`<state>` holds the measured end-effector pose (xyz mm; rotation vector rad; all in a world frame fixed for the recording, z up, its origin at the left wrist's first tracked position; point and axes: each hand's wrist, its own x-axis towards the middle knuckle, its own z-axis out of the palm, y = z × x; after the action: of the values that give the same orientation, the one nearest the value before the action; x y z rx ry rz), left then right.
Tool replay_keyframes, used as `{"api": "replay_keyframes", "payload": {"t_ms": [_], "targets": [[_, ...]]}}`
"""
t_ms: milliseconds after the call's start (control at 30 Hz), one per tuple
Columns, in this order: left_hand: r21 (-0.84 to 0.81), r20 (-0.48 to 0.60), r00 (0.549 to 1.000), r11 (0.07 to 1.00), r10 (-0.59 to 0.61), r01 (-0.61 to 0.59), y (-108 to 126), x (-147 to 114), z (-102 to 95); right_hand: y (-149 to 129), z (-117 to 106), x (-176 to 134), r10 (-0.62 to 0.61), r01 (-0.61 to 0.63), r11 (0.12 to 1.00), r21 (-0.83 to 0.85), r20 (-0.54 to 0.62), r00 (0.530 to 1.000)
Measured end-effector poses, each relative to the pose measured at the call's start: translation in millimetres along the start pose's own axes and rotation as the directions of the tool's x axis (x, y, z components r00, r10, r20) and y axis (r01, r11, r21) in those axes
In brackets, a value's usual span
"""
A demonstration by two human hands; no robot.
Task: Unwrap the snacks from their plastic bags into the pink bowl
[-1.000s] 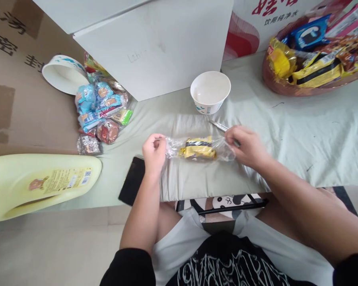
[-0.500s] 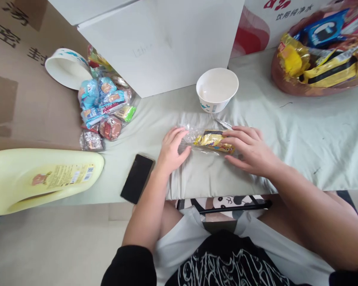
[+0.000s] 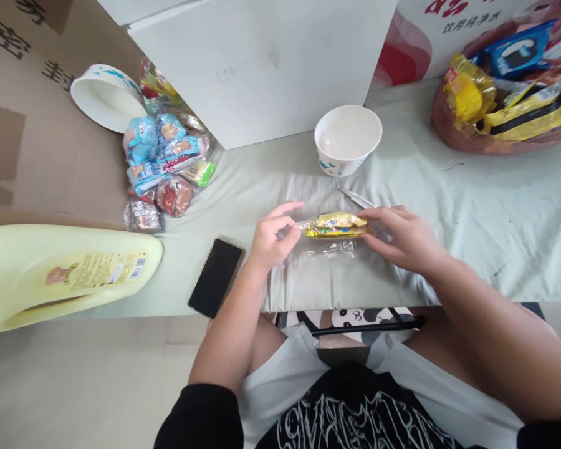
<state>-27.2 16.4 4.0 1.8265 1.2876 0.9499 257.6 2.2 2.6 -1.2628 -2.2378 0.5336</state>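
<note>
Yellow wrapped snacks inside a clear plastic bag (image 3: 337,226) lie between my two hands, over the cloth. My left hand (image 3: 273,240) pinches the bag's left end between thumb and fingers, its index finger stretched out above. At the other end, my right hand (image 3: 399,240) has its thumb and fingers closed on the bag and the snacks' right tip. A slim silvery pen-like tool (image 3: 356,198) lies just beyond my right fingertips. Farther back stands a white paper bowl (image 3: 347,142) with a blue pattern, upright.
A black phone (image 3: 216,278) lies left of my left arm. Small wrapped snacks (image 3: 168,153) are heaped by a tipped paper bowl (image 3: 107,100). A pale yellow plastic piece (image 3: 28,268) rests at left. White box (image 3: 271,68) behind; snack-filled basket (image 3: 505,140) at back right.
Both hands have closed on the ends of the bag. The snacks have been turned so another side faces up. The view has shifted slightly.
</note>
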Motion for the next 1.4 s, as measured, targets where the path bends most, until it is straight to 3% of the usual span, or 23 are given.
{"api": "replay_keyframes", "payload": {"t_ms": [67,133,200,233,300,367,467,567,667,800,967,1067,1167,1267,1400], "targets": [[-0.165,0.016,0.978,0.964,-0.210,0.209,1.2,-0.7,0.4,-3.2,-0.5,-1.0,0.079,-0.079,0.995,0.056,0.003,0.997],[-0.234,0.028,0.925,0.897,-0.380,0.375,0.1,-0.4,2.2,-4.5,-0.5,-0.7,0.184,-0.181,0.982,0.050,-0.069,0.981],[-0.201,-0.073,0.899,0.889,-0.433,0.412,-1.7,0.3,4.0,-4.2,-0.9,1.1,0.238,-0.244,0.970,-0.002,-0.206,0.949],[-0.151,-0.180,0.898,0.913,-0.402,0.379,-2.4,0.6,4.5,-4.0,-1.3,2.1,0.232,-0.249,0.968,-0.027,-0.272,0.934],[0.005,-0.412,0.886,0.972,-0.213,0.236,-2.5,0.3,4.3,-4.9,-1.6,3.5,0.155,-0.183,0.981,-0.056,-0.333,0.930],[0.165,-0.478,0.877,0.985,0.038,0.047,-1.3,-1.3,3.6,-7.8,0.2,3.4,0.019,-0.038,0.997,-0.065,-0.280,0.960],[0.278,-0.264,0.932,0.945,0.248,-0.172,0.6,-5.1,4.4,-13.9,7.5,1.4,-0.176,0.165,0.982,-0.092,-0.134,0.975],[0.382,-0.016,0.973,0.900,0.232,-0.209,0.3,-7.6,8.2,-17.3,15.0,-0.2,-0.193,0.175,0.972,-0.156,-0.109,0.975],[0.455,0.089,0.981,0.869,0.174,-0.195,-1.6,-7.0,11.1,-17.7,16.7,-1.1,-0.194,0.164,0.964,-0.209,-0.129,0.973],[0.425,0.103,0.981,0.884,0.165,-0.193,-2.5,-2.9,11.0,-18.6,10.3,-2.9,-0.268,0.229,0.951,-0.207,-0.182,0.946],[0.352,0.080,0.997,0.935,0.021,-0.048,1.8,0.5,5.1,-19.0,-6.2,-5.4,-0.254,0.260,0.965,0.017,-0.162,0.953],[0.267,0.063,0.998,0.964,0.008,-0.025,4.4,0.3,-1.3,-16.7,-12.4,-7.3,-0.290,0.295,0.945,0.140,-0.054,0.956],[0.179,0.021,1.000,0.984,0.018,-0.021,4.8,0.5,-5.7,-15.2,-10.9,-8.7,-0.309,0.271,0.934,0.231,0.148,0.939],[0.154,0.034,0.998,0.986,0.061,-0.065,4.4,1.4,-4.7,-17.1,-6.4,-7.4,-0.218,0.192,0.974,0.119,0.272,0.937],[0.233,0.149,0.989,0.972,-0.020,-0.015,4.3,0.4,1.5,-22.7,-3.7,-4.1,-0.088,0.118,0.986,-0.115,0.235,0.968]]}}
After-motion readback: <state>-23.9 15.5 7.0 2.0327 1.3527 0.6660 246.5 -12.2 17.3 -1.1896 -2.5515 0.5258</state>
